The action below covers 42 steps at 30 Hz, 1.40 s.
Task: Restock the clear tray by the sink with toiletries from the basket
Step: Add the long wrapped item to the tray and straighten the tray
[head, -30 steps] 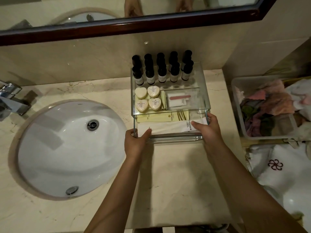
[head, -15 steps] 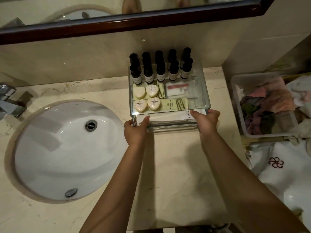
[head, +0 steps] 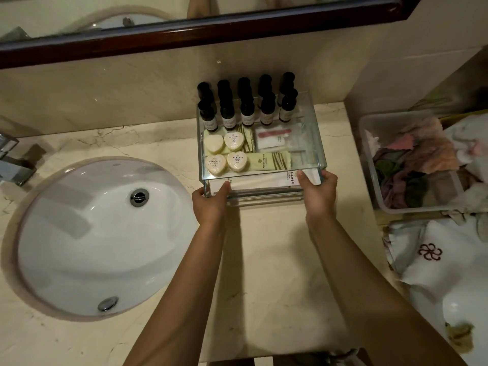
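Observation:
The clear tray (head: 315, 143) stands on the marble counter against the back wall, right of the sink. It holds a back row of several dark bottles (head: 247, 112), several heart-shaped soaps (head: 225, 154), green sachets (head: 272, 161) and white packets (head: 272, 137). My left hand (head: 210, 203) grips the tray's near left corner, thumb over the rim. My right hand (head: 318, 192) grips the near right corner, thumb inside on a white packet. The basket (head: 369, 165), a clear plastic bin with crumpled cloths, sits to the right.
The white oval sink (head: 100, 236) fills the left of the counter, with a chrome tap (head: 13, 159) at the far left. A dark-framed mirror (head: 200, 27) runs along the wall above. White embroidered towels (head: 433, 257) lie at the lower right.
Both hands have pushed the tray away from me toward the back wall. The bottles now stand close to the wall. The grip on the two near corners is unchanged.

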Tool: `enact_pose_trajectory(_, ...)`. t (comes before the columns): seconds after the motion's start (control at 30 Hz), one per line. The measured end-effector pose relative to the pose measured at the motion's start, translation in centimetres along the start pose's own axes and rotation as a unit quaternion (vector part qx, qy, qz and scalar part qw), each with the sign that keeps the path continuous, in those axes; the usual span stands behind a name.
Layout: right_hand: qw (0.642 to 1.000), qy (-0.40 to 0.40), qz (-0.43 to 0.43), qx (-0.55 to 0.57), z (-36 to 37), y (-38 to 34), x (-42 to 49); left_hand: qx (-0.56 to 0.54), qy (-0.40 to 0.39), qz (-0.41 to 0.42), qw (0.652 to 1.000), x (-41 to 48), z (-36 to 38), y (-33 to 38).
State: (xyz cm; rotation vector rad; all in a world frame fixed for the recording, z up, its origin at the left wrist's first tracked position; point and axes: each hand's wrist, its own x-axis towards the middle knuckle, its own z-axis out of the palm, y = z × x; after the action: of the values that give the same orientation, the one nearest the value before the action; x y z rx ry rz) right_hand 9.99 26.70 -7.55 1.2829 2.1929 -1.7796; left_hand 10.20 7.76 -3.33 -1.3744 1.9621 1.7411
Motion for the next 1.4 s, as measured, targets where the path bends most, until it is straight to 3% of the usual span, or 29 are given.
enact_pose_trajectory(0.2, 0.990, -0.032, 0.040, 0.129, 0.4, 0.1, 0.0, -0.013, 0.002, -0.004, 1.000, -0.1, 0.2, 0.0)
enact_pose_trajectory(0.8, 0.992, 0.035, 0.080, 0.096, 1.1, -0.9, 0.6, 0.000, 0.060, 0.033, 0.998, 0.2, 1.3, -0.1)
enact_pose_trajectory(1.07, 0.990, -0.018, 0.062, 0.126, 0.6, -2.5, 0.3, -0.051, 0.025, 0.022, 0.998, -0.1, 1.7, -0.5)
enact_pose_trajectory(1.4, 0.995, 0.007, 0.048, 0.090, 1.2, -1.6, -0.1, -0.031, 0.043, 0.051, 0.997, 0.3, 1.9, -1.0)
